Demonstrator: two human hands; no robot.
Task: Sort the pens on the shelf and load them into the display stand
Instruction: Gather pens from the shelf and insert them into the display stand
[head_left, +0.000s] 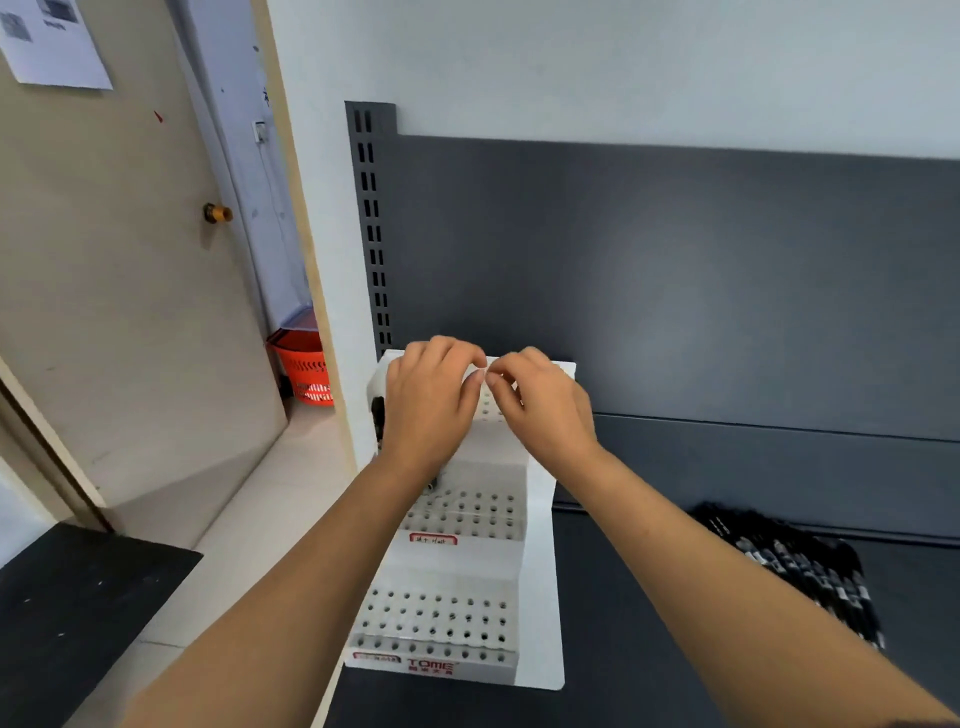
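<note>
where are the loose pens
In the head view the pile of black pens lies on the dark shelf at the right, apart from the white display stand.

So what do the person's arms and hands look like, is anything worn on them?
The left forearm and right forearm are bare as far as they show. The left hand and right hand are gloveless, with no visible rings, watch or bracelet.

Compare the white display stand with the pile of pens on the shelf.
The display stand is white and stepped; the pens are black, lying in a flat pile. The stand sits left, beneath the left hand and right hand; the pens lie right, untouched. Both rest on the dark shelf.
</note>
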